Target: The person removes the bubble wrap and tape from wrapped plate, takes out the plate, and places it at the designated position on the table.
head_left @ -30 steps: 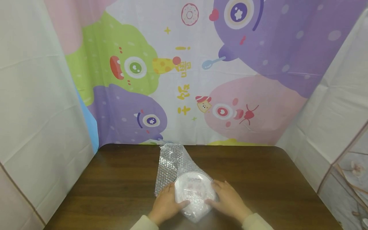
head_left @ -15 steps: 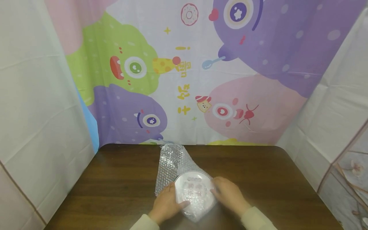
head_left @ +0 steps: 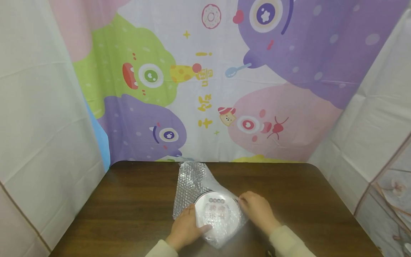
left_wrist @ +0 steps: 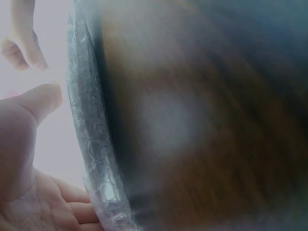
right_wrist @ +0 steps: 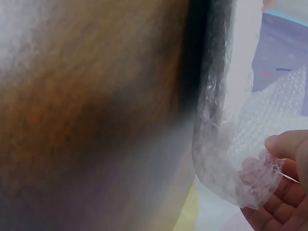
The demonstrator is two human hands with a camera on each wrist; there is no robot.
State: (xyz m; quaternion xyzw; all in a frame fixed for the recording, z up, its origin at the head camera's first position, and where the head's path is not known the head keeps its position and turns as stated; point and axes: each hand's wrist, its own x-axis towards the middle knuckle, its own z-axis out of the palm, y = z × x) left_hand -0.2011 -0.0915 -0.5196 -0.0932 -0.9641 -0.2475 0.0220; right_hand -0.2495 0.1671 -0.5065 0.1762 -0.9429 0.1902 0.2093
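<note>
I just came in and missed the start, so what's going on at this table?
A person has a round white item partly covered in bubble wrap on the brown table. The left hand rests at its left edge, thumb over the top. The right hand pinches the wrap at its right side. More wrap lies spread toward the table's far edge.

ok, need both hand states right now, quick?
Left hand: holding the wrapped round item at its edge, thumb on top.
Right hand: closed, pinching a bit of the bubble wrap.
</note>
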